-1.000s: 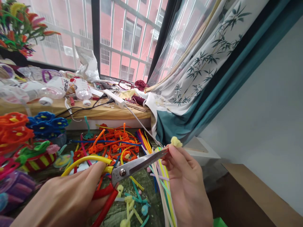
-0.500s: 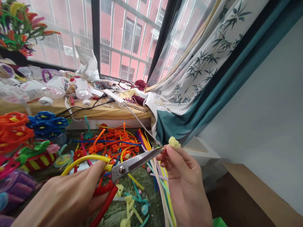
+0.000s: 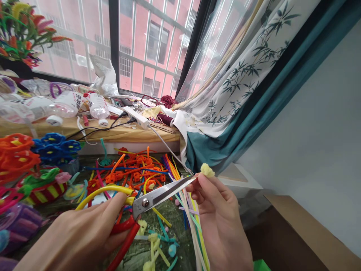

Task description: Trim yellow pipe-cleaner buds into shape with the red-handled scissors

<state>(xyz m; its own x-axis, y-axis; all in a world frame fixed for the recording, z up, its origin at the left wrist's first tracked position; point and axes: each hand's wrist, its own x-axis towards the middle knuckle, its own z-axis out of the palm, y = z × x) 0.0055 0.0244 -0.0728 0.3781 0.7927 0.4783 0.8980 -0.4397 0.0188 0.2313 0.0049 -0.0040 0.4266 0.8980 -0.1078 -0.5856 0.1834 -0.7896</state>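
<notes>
My left hand (image 3: 81, 229) is wrapped round the handles of a pair of scissors (image 3: 145, 202), one handle yellow and one red. Their blades point to the right and lie nearly together, the tips at the fingers of my right hand (image 3: 221, 214). Between thumb and finger, that hand pinches a small pale yellow fuzzy piece (image 3: 207, 170), which sticks up above the fingertips. A bundle of long pastel pipe cleaners (image 3: 194, 233) runs beside my right hand. Below the scissors lie light yellow and teal pieces (image 3: 155, 244) on the dark green table (image 3: 135, 259).
Orange pipe cleaner pieces (image 3: 138, 169) cover the table's back. Blue flowers (image 3: 55, 148) and orange flowers (image 3: 18, 154) stand at the left. Plastic bottles (image 3: 97, 107) and a power strip (image 3: 137, 117) lie on the sill. At the right is a cardboard box (image 3: 313, 229).
The scissors' handles are slightly closer together and the blades have shifted a little. My right hand and the yellow piece have moved very slightly left.
</notes>
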